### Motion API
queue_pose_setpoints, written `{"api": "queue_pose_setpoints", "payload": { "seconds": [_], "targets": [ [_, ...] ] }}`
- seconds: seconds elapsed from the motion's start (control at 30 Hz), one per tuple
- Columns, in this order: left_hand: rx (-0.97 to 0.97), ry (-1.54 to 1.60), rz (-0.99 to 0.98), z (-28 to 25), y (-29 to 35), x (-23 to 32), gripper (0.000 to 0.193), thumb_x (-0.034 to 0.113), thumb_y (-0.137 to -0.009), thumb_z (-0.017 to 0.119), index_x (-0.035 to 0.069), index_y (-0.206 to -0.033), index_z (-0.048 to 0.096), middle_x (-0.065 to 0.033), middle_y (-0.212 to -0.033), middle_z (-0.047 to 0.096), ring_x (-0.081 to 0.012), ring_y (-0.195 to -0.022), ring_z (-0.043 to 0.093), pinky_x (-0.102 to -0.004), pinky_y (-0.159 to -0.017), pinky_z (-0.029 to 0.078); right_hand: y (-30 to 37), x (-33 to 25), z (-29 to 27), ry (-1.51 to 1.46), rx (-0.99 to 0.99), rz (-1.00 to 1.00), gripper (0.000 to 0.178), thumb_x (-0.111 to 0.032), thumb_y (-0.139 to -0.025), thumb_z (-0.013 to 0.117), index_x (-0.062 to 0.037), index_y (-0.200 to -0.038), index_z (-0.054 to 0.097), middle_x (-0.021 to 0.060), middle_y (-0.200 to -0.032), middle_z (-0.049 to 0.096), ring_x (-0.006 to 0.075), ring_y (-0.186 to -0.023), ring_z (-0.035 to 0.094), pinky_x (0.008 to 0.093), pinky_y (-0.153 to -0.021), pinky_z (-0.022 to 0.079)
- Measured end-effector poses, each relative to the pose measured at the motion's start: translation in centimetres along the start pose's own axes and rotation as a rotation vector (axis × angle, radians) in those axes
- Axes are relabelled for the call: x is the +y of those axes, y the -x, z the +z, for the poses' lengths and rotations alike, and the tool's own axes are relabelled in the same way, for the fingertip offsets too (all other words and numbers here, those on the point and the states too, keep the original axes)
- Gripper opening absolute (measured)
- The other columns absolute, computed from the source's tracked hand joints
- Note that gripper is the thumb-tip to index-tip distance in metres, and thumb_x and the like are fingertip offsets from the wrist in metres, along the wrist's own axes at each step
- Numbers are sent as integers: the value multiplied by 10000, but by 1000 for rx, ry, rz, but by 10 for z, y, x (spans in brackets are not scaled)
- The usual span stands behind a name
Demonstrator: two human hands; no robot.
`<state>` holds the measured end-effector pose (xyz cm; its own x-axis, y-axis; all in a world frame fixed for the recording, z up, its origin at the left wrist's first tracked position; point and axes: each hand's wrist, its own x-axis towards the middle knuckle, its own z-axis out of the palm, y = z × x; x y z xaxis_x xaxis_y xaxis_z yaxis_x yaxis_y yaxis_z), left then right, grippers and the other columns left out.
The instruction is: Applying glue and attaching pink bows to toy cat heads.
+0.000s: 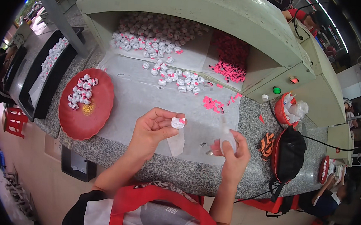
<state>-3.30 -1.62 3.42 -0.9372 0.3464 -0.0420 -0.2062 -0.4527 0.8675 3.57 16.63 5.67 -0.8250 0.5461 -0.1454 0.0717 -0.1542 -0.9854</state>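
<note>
My left hand pinches a small white cat-head figure with a pink piece at its upper right side. In my right hand is a small translucent squeeze bottle, its thin tip pointing up and away from me. The bottle is apart from the figure. Both hands are above white paper covering the bench, and a loose pale strip lies below the left hand. Beyond them are several loose white heads and a scatter of small pink pieces.
A red scalloped plate bears several white-and-pink heads at left. A pale box-shaped cabinet shelters piles of heads and pink pieces. At right are a red basket of white wads, an orange-black cloth and a black-covered bowl.
</note>
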Motion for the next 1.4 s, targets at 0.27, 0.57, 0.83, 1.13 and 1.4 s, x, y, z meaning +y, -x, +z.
{"api": "queue_pose_setpoints", "payload": {
  "seconds": [0.27, 0.57, 0.83, 1.13, 1.4],
  "targets": [
    [-25, -36, -78, 9, 7, -11, 278, -150, -702, 538, -18, -943, 496, -159, -1026, 572, -225, -964, 572, -312, -819, 462, -126, 60, -23, 1128, 132, -201, 316, -212, -674, 637, -15, -918, 596, 180, -764, 621, 289, -693, 621, 350, -622, 480],
    [22, -63, -93, 19, 3, -14, 357, -132, -702, 561, -33, -1039, 497, -137, -1024, 576, -185, -932, 575, -274, -801, 467, -56, 13, 1, 334, -185, -92, 246, -43, -672, 665, 7, -906, 611, 57, -727, 589, 111, -594, 561, 218, -513, 456],
    [5, -66, 104, 11, 8, -9, 326, -139, -730, 538, -50, -1041, 504, -117, -1045, 532, -185, -970, 548, -277, -838, 459, 1, -12, 41, 36, -373, 27, 150, 54, -682, 639, 17, -825, 610, 47, -725, 582, 83, -569, 532, 195, -506, 448],
    [-60, -126, 173, 9, 13, -4, 308, -146, -746, 513, -37, -1035, 519, -100, -1061, 495, -176, -982, 530, -266, -841, 461, 4, -5, 43, 9, -317, 49, 119, 36, -664, 668, 11, -751, 591, 65, -688, 588, 94, -561, 540, 197, -493, 440],
    [-144, -110, 157, 16, 8, -2, 294, -130, -723, 539, -62, -1008, 556, -173, -1081, 512, -223, -975, 535, -306, -824, 457, 0, 1, 33, 60, -327, -52, 190, 32, -652, 689, -1, -799, 573, 45, -699, 572, 79, -576, 527, 182, -508, 432]
  ]
}}
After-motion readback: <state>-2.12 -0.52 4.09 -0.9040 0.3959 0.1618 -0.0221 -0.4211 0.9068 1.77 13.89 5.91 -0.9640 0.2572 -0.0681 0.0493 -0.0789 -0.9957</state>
